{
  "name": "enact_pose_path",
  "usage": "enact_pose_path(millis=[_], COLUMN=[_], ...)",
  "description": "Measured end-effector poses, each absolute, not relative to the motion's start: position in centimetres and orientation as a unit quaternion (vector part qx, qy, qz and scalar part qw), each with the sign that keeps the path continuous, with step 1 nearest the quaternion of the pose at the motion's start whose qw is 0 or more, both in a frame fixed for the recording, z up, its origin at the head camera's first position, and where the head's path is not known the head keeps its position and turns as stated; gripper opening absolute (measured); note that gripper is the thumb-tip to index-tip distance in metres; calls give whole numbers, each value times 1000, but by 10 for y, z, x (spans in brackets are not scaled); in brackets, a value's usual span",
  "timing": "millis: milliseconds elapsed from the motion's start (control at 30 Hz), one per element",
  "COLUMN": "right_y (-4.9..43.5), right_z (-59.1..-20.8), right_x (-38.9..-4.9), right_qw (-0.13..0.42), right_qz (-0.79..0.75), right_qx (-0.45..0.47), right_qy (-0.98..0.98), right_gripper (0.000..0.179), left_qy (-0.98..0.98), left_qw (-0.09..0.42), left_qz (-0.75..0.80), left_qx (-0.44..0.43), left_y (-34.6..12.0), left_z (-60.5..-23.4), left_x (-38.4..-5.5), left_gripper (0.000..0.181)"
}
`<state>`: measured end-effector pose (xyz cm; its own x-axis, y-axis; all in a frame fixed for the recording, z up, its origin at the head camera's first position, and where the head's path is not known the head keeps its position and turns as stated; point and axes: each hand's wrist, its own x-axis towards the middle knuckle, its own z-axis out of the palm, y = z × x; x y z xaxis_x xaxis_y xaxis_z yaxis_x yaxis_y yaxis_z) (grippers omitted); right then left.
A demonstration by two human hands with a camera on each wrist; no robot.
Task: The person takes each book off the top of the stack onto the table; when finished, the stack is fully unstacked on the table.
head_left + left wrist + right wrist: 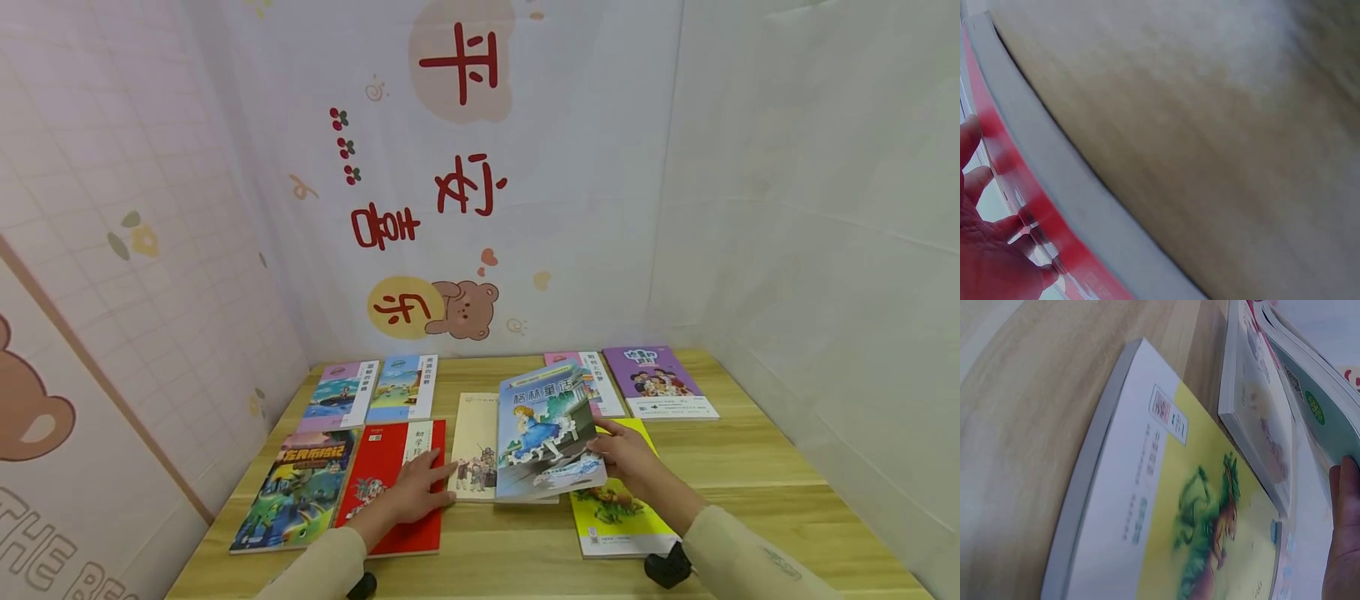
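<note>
In the head view my right hand grips the right edge of a book with a blue cover and a girl in a blue dress. The book is tilted above a cream book and hides much of it. Its pale green back shows in the right wrist view, near the fingers. Below that hand lies a yellow book. My left hand rests with spread fingers on a red book, its fingertips by the cream book's left edge. The left wrist view shows the red book's thick page edge.
A dinosaur-cover book lies left of the red one. Behind are a pink-and-blue book, a light-blue book, a partly covered pink book and a purple book. Cloth walls enclose the wooden table.
</note>
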<state>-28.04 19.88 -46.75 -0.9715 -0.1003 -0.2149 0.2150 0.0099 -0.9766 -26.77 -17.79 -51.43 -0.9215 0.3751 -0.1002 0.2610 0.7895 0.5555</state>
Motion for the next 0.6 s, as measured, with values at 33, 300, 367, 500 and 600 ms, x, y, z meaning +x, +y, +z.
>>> enact_pose_path(millis=[33, 300, 367, 500, 600], right_y=[202, 234, 244, 263, 277], right_z=[-467, -463, -462, -461, -461], right_x=[-280, -274, -272, -268, -266], right_qw=[113, 131, 131, 125, 124], right_qz=[-703, -693, -692, -686, -681], right_qx=[38, 22, 26, 30, 23], right_qy=[701, 709, 709, 716, 722], right_gripper=[67, 73, 74, 74, 74], left_qy=[940, 938, 937, 937, 937], left_qw=[103, 107, 107, 107, 106], left_qz=[277, 279, 280, 282, 280], left_qx=[172, 176, 178, 178, 180], left_y=[-178, -179, -179, -178, -178], left_z=[-515, -516, -515, -515, -515], left_x=[-268, -267, -266, -266, -267], left_gripper=[59, 59, 58, 58, 58])
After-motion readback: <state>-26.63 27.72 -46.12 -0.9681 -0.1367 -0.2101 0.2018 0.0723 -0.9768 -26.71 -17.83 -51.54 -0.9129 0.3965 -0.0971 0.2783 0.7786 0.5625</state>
